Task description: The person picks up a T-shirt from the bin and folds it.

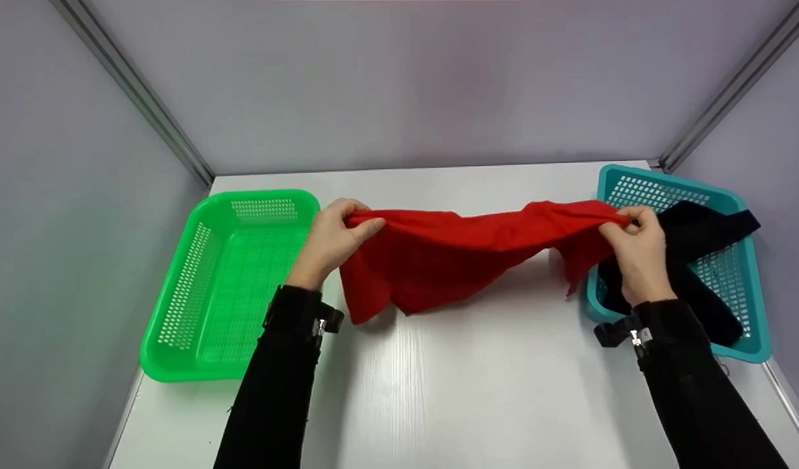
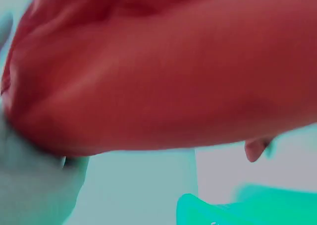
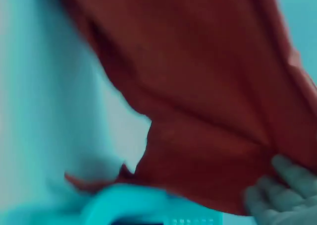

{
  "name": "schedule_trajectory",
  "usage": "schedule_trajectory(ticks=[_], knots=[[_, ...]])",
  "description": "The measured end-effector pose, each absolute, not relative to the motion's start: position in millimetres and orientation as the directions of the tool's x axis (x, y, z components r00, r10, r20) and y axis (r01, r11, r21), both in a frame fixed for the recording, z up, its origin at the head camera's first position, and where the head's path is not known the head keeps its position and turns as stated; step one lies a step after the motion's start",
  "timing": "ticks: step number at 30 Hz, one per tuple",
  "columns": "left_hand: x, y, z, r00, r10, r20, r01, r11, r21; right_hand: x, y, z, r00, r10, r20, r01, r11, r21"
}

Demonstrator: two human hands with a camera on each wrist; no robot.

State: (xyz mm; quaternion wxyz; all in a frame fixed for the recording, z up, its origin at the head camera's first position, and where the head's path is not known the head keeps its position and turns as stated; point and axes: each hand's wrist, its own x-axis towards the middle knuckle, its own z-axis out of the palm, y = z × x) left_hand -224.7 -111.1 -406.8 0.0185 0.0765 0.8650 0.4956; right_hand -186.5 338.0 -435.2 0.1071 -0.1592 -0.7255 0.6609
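A red cloth (image 1: pixel 438 260) hangs stretched between both hands above the white table, its lower edge uneven. At its left end, my left hand (image 1: pixel 331 241) pinches the top edge between thumb and fingers. The right hand (image 1: pixel 637 251) pinches the opposite upper corner, near the blue basket. In the left wrist view the red cloth (image 2: pixel 163 76) fills most of the picture and hides much of the hand. Across the right wrist view the cloth (image 3: pixel 198 101) drapes down, with the fingers of the right hand (image 3: pixel 285 195) against it.
On the left stands a green plastic basket (image 1: pixel 243 286) with nothing visible inside. A blue basket (image 1: pixel 758 312) at the right holds black cloth (image 1: pixel 706 306), part of which hangs over its rim. Grey panels (image 1: pixel 438 85) enclose the white table (image 1: pixel 478 391) at the back and sides.
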Motion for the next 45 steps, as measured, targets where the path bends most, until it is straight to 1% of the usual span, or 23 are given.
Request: schedule_trajectory(ticks=[3,4,5,7,10,12,14,16,18,21,22,24,26,27,29,30,32,34,36,37,41,43,45], knots=[[-224.9,-111.0,-410.7,-0.976,0.069,0.208,0.212,0.538,0.816,-185.5,336.9,-441.7,-0.948,0.311,-0.063,0.18,0.364,-0.914],[-224.6,-110.7,-411.5,-0.965,0.05,0.257,0.242,0.543,0.804,-185.0,335.8,-442.7,-0.953,0.296,-0.069,0.198,0.431,-0.88],[-224.5,-110.2,-412.4,-0.954,0.035,0.297,0.269,0.533,0.802,-184.7,334.8,-443.8,-0.954,0.289,-0.078,0.211,0.464,-0.86],[-224.6,-108.8,-414.4,-0.934,0.022,0.357,0.315,0.525,0.791,-184.2,332.6,-444.7,-0.947,0.311,-0.08,0.228,0.477,-0.849],[-224.8,-106.7,-417.2,-0.92,0.028,0.392,0.343,0.542,0.767,-182.3,329.7,-444.6,-0.932,0.358,-0.06,0.238,0.477,-0.846],[-224.4,-106.3,-419.9,-0.916,0.041,0.4,0.349,0.574,0.741,-181.1,327.5,-446.1,-0.923,0.383,-0.021,0.221,0.486,-0.845],[-223.4,-106.6,-421.8,-0.92,0.057,0.389,0.341,0.608,0.717,-180.3,324.7,-448.2,-0.921,0.386,0.046,0.181,0.531,-0.828],[-222.1,-107.4,-422.9,-0.933,0.073,0.353,0.315,0.639,0.701,-180.2,321.5,-451.0,-0.918,0.373,0.138,0.119,0.588,-0.8],[-220.8,-108.0,-423.5,-0.959,0.095,0.266,0.26,0.668,0.698,-180.2,318.6,-453.7,-0.907,0.341,0.246,0.043,0.658,-0.752],[-218.2,-108.3,-424.9,-0.986,0.158,0.046,0.148,0.727,0.67,-179.3,313.6,-456.1,-0.884,0.262,0.388,-0.055,0.765,-0.641],[-217.2,-108.3,-425.9,-0.982,0.185,-0.038,0.116,0.751,0.65,-179.3,312.2,-456.9,-0.879,0.223,0.421,-0.084,0.796,-0.599],[-215.1,-108.1,-429.4,-0.956,0.24,-0.167,0.096,0.796,0.598,-179.6,309.5,-457.5,-0.895,0.118,0.43,-0.139,0.842,-0.522],[-212.5,-108.0,-433.7,-0.926,0.291,-0.243,0.112,0.822,0.558,-179.7,306.4,-458.3,-0.931,-0.003,0.365,-0.189,0.858,-0.477],[-211.1,-108.1,-436.1,-0.912,0.312,-0.266,0.126,0.83,0.543,-179.6,304.7,-458.6,-0.951,-0.062,0.303,-0.206,0.859,-0.47],[-208.5,-107.9,-441.2,-0.89,0.345,-0.299,0.152,0.84,0.52,-178.8,302.0,-459.9,-0.978,-0.169,0.126,-0.209,0.857,-0.47],[-207.4,-107.5,-443.8,-0.88,0.356,-0.315,0.159,0.845,0.511,-178.0,300.7,-461.2,-0.978,-0.208,0.025,-0.194,0.857,-0.477],[-205.0,-106.7,-448.3,-0.861,0.363,-0.358,0.153,0.854,0.497,-176.2,297.5,-466.2,-0.954,-0.255,-0.161,-0.15,0.865,-0.48],[-202.2,-105.3,-452.5,-0.843,0.352,-0.407,0.129,0.866,0.483,-173.6,294.1,-474.7,-0.914,-0.286,-0.289,-0.123,0.871,-0.475],[-199.2,-103.5,-456.3,-0.823,0.345,-0.452,0.113,0.878,0.464,-171.1,291.0,-486.7,-0.89,-0.298,-0.345,-0.105,0.871,-0.48],[-197.5,-102.4,-458.3,-0.81,0.341,-0.476,0.105,0.884,0.455,-169.8,289.7,-493.0,-0.888,-0.299,-0.349,-0.103,0.87,-0.483],[-191.2,-98.3,-466.4,-0.769,0.345,-0.538,0.109,0.9,0.422,-164.1,287.3,-512.9,-0.91,-0.282,-0.304,-0.104,0.865,-0.491],[-189.7,-97.2,-470.2,-0.771,0.35,-0.532,0.118,0.9,0.42,-162.3,287.4,-517.2,-0.913,-0.273,-0.305,-0.107,0.878,-0.466],[-188.9,-97.1,-472.1,-0.789,0.358,-0.499,0.143,0.897,0.418,-161.7,288.1,-518.3,-0.91,-0.265,-0.32,-0.106,0.892,-0.439]])
